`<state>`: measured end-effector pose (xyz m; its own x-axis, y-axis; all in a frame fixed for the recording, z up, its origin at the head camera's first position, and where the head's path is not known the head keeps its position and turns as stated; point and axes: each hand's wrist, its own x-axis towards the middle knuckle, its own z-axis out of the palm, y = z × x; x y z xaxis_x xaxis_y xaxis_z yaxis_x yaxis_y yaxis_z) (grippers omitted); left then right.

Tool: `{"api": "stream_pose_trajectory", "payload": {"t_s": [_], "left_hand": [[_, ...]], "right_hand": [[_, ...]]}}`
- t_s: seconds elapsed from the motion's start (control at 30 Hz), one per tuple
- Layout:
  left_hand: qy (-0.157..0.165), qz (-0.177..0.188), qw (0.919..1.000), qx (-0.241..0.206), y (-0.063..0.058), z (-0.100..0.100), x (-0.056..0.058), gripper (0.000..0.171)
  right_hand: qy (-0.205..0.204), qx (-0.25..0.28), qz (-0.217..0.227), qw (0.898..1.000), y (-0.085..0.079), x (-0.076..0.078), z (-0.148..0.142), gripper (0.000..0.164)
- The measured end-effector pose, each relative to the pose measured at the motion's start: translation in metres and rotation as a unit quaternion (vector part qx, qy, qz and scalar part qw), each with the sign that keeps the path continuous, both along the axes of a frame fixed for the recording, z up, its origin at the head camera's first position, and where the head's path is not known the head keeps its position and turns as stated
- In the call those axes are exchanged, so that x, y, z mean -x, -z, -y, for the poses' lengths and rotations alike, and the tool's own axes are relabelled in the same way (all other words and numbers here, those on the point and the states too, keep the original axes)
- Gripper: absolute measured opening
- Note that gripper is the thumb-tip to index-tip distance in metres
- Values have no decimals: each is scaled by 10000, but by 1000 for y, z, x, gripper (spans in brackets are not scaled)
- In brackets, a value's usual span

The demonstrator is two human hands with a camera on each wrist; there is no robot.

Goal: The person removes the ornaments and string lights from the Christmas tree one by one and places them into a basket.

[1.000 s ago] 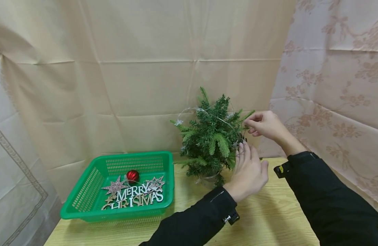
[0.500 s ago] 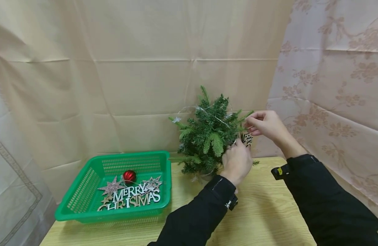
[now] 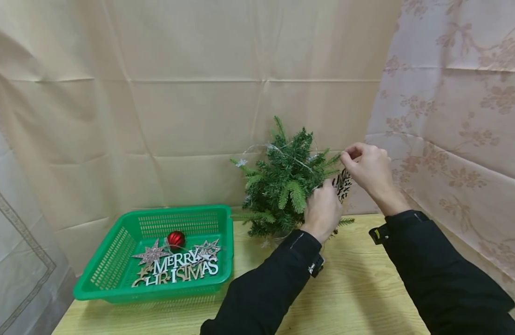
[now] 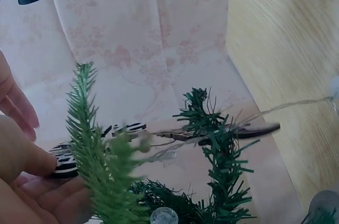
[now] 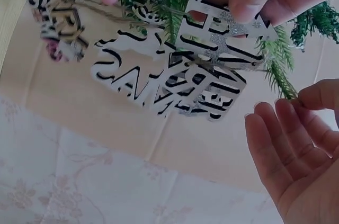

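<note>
A small green Christmas tree (image 3: 288,186) stands on the table, wound with a clear string of lights. My left hand (image 3: 323,211) is at its right side and pinches a silver-white and black Christmas letter ornament (image 3: 343,183). Cut-out letters and a round loop of that ornament show in the right wrist view, with the left fingers (image 5: 246,9) at the loop end. My right hand (image 3: 369,170) pinches the tip of a tree branch (image 5: 280,78) between thumb and forefinger. In the left wrist view, branches cover much of the ornament (image 4: 64,159).
Left of the tree stands a green basket (image 3: 231,242) holding a red ball (image 3: 176,239), glittery stars (image 3: 151,253) and a MERRY CHRISTMAS letter piece (image 3: 184,267). Another letter ornament (image 5: 55,12) hangs among the branches in the right wrist view. Cloth hangs behind and at the right.
My left hand has gone from lying with extended fingers against the tree to pinching the ornament, which has come into view. The right hand has shifted slightly right and up.
</note>
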<state>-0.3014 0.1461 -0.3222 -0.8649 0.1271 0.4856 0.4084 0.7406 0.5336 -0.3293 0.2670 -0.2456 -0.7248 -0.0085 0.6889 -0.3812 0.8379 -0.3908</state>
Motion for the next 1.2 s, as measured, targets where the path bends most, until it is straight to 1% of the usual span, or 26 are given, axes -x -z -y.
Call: {"api": "stream_pose_trajectory", "payload": {"t_s": [0.17,0.27,0.4,0.47,0.6,0.7,0.83,1.0,1.2], "left_hand": [[219,-111,9996,-124,-2,0,2,30],[227,-209,9994,-139,-2,0,2,29],[140,-422,9990,-57,-4,-2,1,27],[93,-494,9987,-42,-5,-4,-1,27],[77,-592,9982,-8,-5,-5,-4,24],[28,-662,9978,74,-5,-6,-4,23],[-25,-680,9976,106,-5,-6,-5,22],[141,-712,9973,90,-5,-5,-8,26],[173,-966,9951,118,-5,-2,-10,28]], "right_hand": [[268,78,-93,9996,-1,1,-4,28],[319,174,-120,9993,1,2,-6,29],[387,416,-266,9980,3,4,-8,32],[374,587,-250,9973,4,3,-9,33],[336,767,81,9965,6,-2,-14,34],[276,776,275,9962,9,-6,-21,36],[133,807,283,9962,15,-9,-28,36],[-7,963,292,9949,18,-14,-33,37],[-103,1345,300,9904,18,-18,-36,38]]}}
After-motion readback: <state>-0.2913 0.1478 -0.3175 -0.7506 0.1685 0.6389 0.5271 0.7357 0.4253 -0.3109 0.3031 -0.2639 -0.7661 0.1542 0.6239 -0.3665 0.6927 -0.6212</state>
